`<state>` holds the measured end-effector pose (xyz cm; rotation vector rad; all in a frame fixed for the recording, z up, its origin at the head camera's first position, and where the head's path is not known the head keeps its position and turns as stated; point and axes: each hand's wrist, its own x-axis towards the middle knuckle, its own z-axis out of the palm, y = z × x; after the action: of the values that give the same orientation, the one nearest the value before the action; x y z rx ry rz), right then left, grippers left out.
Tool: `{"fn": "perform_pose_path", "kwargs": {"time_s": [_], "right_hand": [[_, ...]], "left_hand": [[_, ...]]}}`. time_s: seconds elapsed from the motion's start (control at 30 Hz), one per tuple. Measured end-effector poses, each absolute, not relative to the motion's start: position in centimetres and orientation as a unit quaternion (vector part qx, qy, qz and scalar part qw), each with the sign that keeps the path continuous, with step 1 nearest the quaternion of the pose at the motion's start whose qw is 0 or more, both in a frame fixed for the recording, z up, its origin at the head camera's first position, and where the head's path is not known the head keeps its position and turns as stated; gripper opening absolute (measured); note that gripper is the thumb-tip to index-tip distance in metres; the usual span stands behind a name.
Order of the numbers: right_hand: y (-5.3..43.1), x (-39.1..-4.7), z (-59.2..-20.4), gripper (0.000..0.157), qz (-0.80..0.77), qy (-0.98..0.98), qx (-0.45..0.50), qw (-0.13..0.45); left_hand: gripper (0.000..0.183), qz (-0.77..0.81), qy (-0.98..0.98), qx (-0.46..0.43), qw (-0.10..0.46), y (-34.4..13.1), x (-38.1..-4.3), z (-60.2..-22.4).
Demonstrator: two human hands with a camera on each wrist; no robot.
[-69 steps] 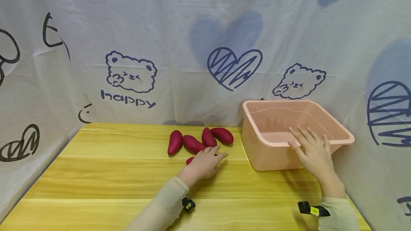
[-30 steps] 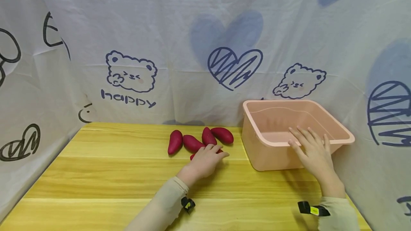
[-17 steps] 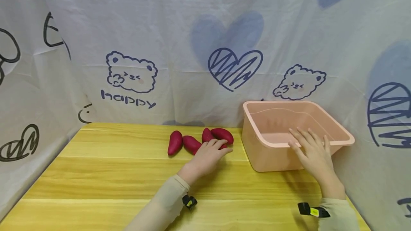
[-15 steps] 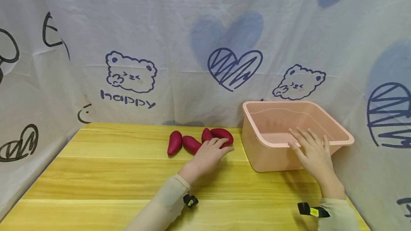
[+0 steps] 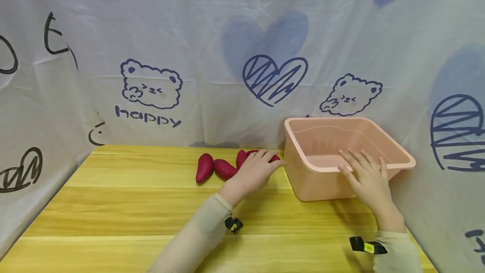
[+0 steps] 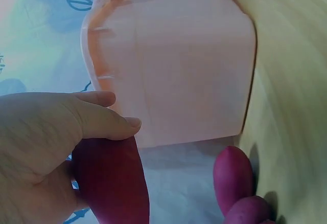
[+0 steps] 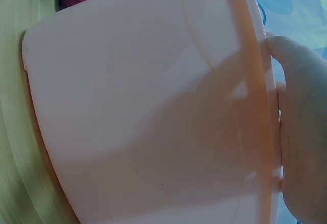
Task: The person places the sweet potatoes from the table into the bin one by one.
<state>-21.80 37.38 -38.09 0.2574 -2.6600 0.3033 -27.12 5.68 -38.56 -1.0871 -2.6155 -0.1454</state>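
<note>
My left hand [image 5: 253, 175] holds a dark red sweet potato [image 6: 115, 183] between thumb and fingers, above the table and close to the bin's left side. From the head, the hand hides most of that sweet potato. Several more lie behind and left of the hand: one at the far left [image 5: 205, 167], a tilted sweet potato beside it [image 5: 225, 169], and others partly covered by the hand. My right hand [image 5: 366, 184] rests on the near rim of a pink plastic bin [image 5: 326, 186], its fingers stretched over the edge, as the right wrist view also shows.
The bin stands at the right of the yellow wooden table [image 5: 125, 210], against a white cloth [image 5: 212, 108] printed with hearts and bears. A black strap device [image 5: 234, 225] is worn on the left wrist, and a similar one [image 5: 367, 245] on the right.
My left hand has taken hold of the nearest sweet potato and moved up and right with it, toward the bin. The right hand has stayed at the rim.
</note>
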Motion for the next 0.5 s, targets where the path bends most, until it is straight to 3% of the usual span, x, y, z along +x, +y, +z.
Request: {"fn": "perform_pose_path", "kwargs": {"time_s": [0.5], "right_hand": [[37.3, -21.8, -38.2, 0.052, 0.113, -0.964, 0.092, 0.224]], "left_hand": [[0.045, -0.065, -0.896, -0.394, 0.193, 7.3, -28.5, -35.0]]}}
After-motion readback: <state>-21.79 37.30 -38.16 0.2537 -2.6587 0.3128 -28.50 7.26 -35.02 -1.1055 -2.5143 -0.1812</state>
